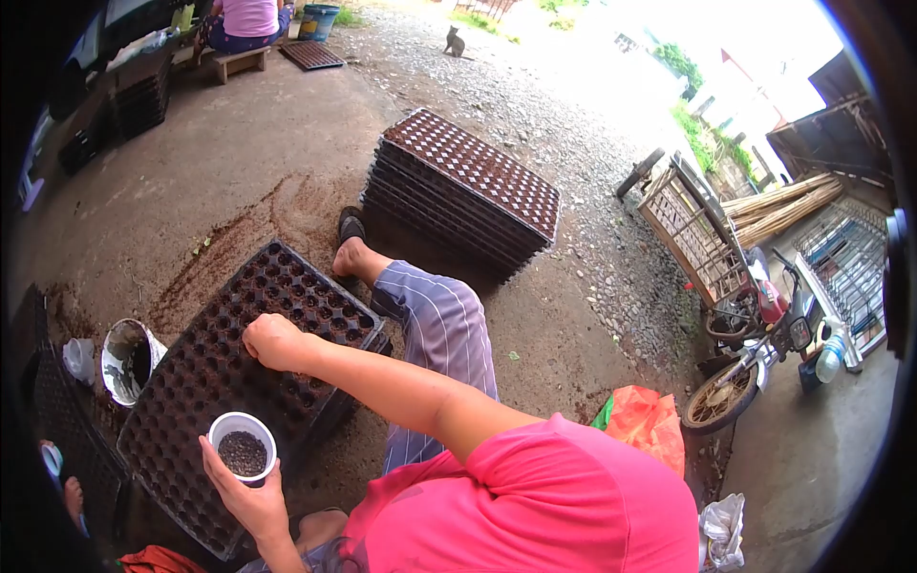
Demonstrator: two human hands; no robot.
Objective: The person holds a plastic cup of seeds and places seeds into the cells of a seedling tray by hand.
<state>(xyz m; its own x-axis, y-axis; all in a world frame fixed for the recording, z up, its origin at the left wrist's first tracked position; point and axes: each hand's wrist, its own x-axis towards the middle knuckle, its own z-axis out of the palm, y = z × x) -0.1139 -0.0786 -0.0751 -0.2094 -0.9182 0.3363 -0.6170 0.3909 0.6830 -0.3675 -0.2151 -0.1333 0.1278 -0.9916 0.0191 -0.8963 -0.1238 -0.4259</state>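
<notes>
My left hand [250,501] is wrapped around a white plastic cup [244,422], held over the near part of a black seedling tray [181,411]. Small dark grains that look like seeds [242,455] lie inside the cup. Over the middle of the tray, my right hand [273,341] is closed with its fingertips pointing down at the cells; whatever they pinch is hidden. Many cells hold dark brown soil. Beneath this tray, the edge of at least one more shows on the right side.
A tall stack of soil-filled trays [458,205] stands beyond my leg. Left of my tray is a white bucket [124,358]. A motorcycle [755,334] with a sidecar is parked at right. Another person [246,24] sits on a bench; a cat [455,42] sits on the gravel.
</notes>
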